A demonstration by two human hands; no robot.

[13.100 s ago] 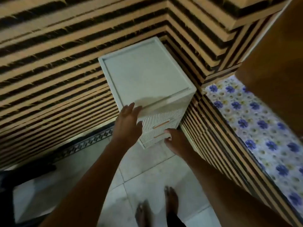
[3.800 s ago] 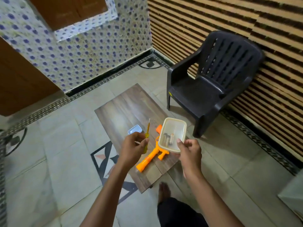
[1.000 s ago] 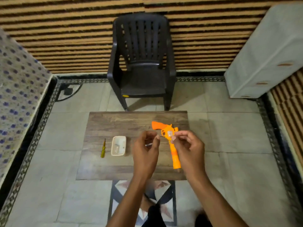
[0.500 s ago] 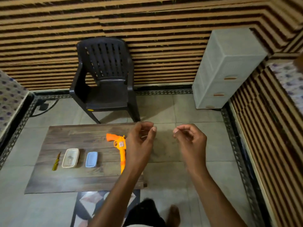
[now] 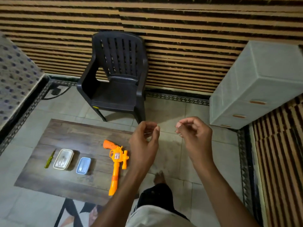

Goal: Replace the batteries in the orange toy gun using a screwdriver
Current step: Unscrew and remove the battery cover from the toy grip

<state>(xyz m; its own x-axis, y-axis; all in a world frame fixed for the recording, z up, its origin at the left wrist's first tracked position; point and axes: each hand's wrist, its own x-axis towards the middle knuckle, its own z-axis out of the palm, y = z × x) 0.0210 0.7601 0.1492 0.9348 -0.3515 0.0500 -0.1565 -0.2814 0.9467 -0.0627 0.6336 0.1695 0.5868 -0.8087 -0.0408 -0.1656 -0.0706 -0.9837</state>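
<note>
The orange toy gun [image 5: 116, 161] lies flat on the low wooden table [image 5: 68, 136], barrel toward me. Further left on the table are a blue lid [image 5: 83, 166], then a cream container [image 5: 57, 165] with small metal pieces inside, and a yellow-green screwdriver [image 5: 49, 160] at the far left. My left hand [image 5: 144, 145] is raised just right of the gun and does not touch it. Its fingers are curled, and a faint thin pale line shows between them. My right hand [image 5: 195, 136] hovers over the floor tiles, fingertips pinched together with nothing visible in them.
A black plastic chair [image 5: 114, 82] stands behind the table against the striped wall. A white drawer unit [image 5: 255, 89] fills the right corner. My bare foot [image 5: 159, 176] and knee are on the tiles to the right of the table.
One second ago both hands were at the gun's middle. They have since lifted off and to the right, leaving the gun on the table. The view has swung since then.
</note>
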